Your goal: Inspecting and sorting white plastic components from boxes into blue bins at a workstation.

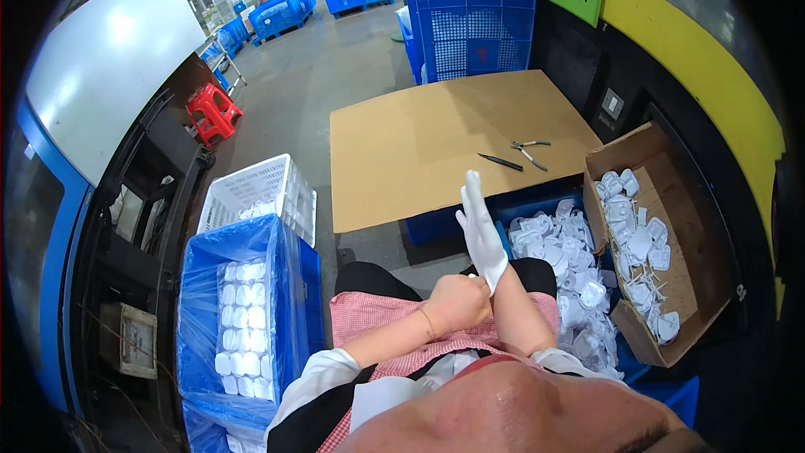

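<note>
Glove (482, 243), white and thin, is worn on the right grip (480, 233), which is held up with its fingertips seen against the worktop (402, 159), a cardboard sheet. The cuff is pinched at the wrist by the left grip (460, 300), which is bare and curled tight; how much cloth is caught is hidden by the knuckles. The right fingers are held straight and side by side, with the thumb slightly apart, and nothing is grasped by them. Gloving of the right side is judged nearly complete, since fingers and palm are covered and only the cuff seems left to be settled; whether it is being drawn on or off cannot be told from this view. If it is being drawn on, the left side may be left to be covered, though no second glove can be made out. Pliers (531, 153) and a black tool (501, 162) are laid near each other on the worktop, neither being used. White parts (579, 285) are heaped loose to the right, and more are piled in a carton (686, 273). Rows of similar pieces (243, 319) are stacked in the lined bin (310, 302) on the left, probably finished work.
</note>
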Demonstrator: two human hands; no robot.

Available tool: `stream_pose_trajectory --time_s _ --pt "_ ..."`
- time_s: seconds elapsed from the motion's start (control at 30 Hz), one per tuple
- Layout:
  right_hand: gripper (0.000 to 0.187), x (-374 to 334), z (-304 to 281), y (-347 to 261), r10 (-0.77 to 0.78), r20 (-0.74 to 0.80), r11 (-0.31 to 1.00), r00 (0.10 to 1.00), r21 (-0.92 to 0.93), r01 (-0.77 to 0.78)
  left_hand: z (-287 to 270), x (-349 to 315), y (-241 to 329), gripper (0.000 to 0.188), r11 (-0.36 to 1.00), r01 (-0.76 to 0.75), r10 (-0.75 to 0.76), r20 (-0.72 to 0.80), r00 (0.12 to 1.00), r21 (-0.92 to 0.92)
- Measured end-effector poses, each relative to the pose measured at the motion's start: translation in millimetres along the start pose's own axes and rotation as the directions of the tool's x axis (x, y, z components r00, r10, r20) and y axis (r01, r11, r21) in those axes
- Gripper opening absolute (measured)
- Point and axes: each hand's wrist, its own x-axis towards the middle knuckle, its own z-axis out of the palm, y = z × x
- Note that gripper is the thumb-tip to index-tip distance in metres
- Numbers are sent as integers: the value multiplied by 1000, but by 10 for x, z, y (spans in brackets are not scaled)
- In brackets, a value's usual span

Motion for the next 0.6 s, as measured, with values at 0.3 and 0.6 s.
stream_pose_trajectory --time_s 0.3,0.6 --pt "44 -233 -164 -301 371 -223 918 901 -55 -392 -244 -96 -348 22 571 170 -318 -25 948 -803" --pt "37 -404 160 -450 361 -172 911 917 -148 -386 -612 -61 -619 69 76 -69 -480 -97 872 -995"
